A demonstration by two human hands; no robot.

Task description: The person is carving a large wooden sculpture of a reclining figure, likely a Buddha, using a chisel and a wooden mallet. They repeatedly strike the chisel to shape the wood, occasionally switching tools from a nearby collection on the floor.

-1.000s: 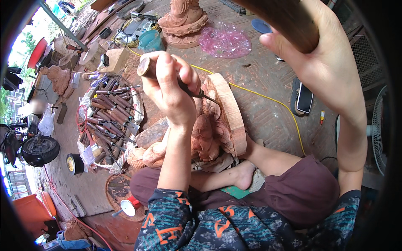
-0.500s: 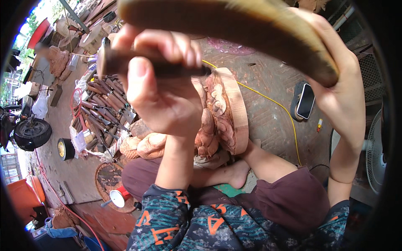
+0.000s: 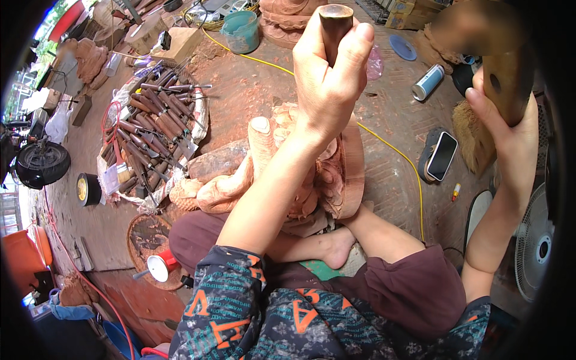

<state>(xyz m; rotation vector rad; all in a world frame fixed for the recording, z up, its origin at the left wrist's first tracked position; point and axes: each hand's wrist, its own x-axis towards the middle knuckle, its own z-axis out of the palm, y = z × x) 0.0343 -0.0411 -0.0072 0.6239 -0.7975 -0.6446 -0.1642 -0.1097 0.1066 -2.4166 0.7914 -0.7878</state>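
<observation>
My left hand [image 3: 321, 90] is closed round the dark wooden handle of a carving chisel [image 3: 336, 27], its butt end upward; the blade is hidden. Below it, a reddish wood carving [image 3: 345, 186] with relief figures and a smooth curved edge stands before my crossed legs. At the far right, my right hand [image 3: 513, 147] grips a brown curved wooden club [image 3: 507, 90] with a dark hole in it; its upper end is blurred. Tan bristles [image 3: 468, 135] show beside the club, and I cannot tell whether they are attached to it.
Many wood-handled chisels [image 3: 159, 123] lie piled at left. A yellow cord [image 3: 390, 144] crosses the floor. A phone [image 3: 443, 156] on a sandal, a spray can [image 3: 428, 83], a fan [image 3: 537, 246] and a teal bucket [image 3: 240, 33] stand or lie around. A red-and-white mug [image 3: 161, 267] is at lower left.
My left hand has moved right and turned the chisel from lying sideways to butt-up. The club has swung from across the top over to the far right, and the view has shifted.
</observation>
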